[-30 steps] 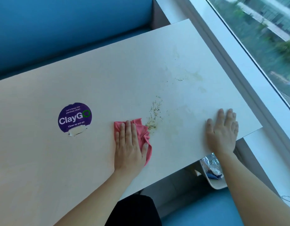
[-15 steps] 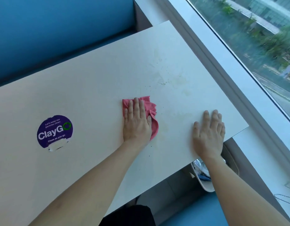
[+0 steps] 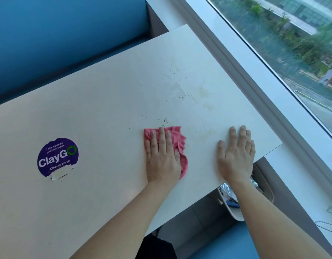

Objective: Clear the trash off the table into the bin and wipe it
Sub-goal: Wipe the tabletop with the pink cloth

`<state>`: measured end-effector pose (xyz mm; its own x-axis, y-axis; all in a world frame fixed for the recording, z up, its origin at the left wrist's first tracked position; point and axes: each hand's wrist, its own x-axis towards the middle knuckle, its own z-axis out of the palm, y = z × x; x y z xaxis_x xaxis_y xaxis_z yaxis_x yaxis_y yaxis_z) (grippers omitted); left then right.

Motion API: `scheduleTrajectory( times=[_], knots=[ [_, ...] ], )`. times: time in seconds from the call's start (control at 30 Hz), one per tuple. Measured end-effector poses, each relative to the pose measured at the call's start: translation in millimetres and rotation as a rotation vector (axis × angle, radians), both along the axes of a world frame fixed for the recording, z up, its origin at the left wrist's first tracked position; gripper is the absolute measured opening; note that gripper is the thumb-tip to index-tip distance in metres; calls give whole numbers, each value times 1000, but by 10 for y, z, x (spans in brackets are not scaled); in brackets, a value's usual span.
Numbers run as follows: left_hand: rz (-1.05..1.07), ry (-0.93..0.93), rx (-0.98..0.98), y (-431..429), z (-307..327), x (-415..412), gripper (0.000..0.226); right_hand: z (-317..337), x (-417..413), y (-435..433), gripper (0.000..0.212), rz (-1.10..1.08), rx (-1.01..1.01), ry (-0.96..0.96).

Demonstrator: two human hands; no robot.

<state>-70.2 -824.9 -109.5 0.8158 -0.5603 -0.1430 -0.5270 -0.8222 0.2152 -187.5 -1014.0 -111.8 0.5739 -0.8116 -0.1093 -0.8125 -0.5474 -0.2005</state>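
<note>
Fingers (image 3: 162, 136) of the left hand (image 3: 162, 157) were spread flat & pressed down on the pink cloth (image 3: 182, 141), pinning it to the table (image 3: 105, 113) at centre frame; nothing was gripped, the cloth was just held under the palm w/ its edges sticking out at top & right. The right hand (image 3: 236, 156) was laid flat, fingers slightly apart & empty, on the tabletop near its lower-right corner, just beside the cloth but not touching it.

Dark crumbs (image 3: 164, 120) were scattered directly above the cloth's top edge, a few touching it, w/ a second small cluster (image 3: 182, 96) further toward upper right. Pale yellowish stains (image 3: 206, 103) were seen between that cluster & the right hand. So the remaining dirt lay up & to the right of the left fingertips, in a loose band running diagonally from centre frame toward the upper right. The left hand was judged nearer to it and already on the cloth.

A bin (image 3: 234, 208) w/ foil & wrappers inside was partly visible under the table's edge at lower right, below the right wrist. A purple ClayGo sticker (image 3: 57, 157) was seen at left, well apart from the work area. No loose trash was seen on the table, so the step was judged to be wiping, partly done. Next stroke would prob. need to be pushed upward-right thru crumbs & stains.
</note>
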Motion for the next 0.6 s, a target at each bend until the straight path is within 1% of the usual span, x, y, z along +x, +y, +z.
scheduleTrajectory(
  times=[0.1, 0.17, 0.33, 0.43, 0.53, 0.6],
  knots=[
    [38, 26, 15, -207, -13, 163, 71, 0, -4, -3, 66, -1, 6, -7],
    [29, 30, 10, -137, -10, 180, 71, 6, -8, 0, 66, 1, 8, -5],
    [82, 34, 21, 692, 4, 123, 70, 24, -2, 8, 67, 5, 3, -2],
    [175, 27, 32, 965, 35, 357, 69, 23, 2, 13, 67, -7, 14, -3],
    [249, 15, 24, 765, 29, 820, 69, 14, 12, 12, 67, -13, 10, 0],
    [252, 37, 26, 491, 38, 1123, 66, 15, 23, 8, 67, -17, 17, -2]
  ],
)
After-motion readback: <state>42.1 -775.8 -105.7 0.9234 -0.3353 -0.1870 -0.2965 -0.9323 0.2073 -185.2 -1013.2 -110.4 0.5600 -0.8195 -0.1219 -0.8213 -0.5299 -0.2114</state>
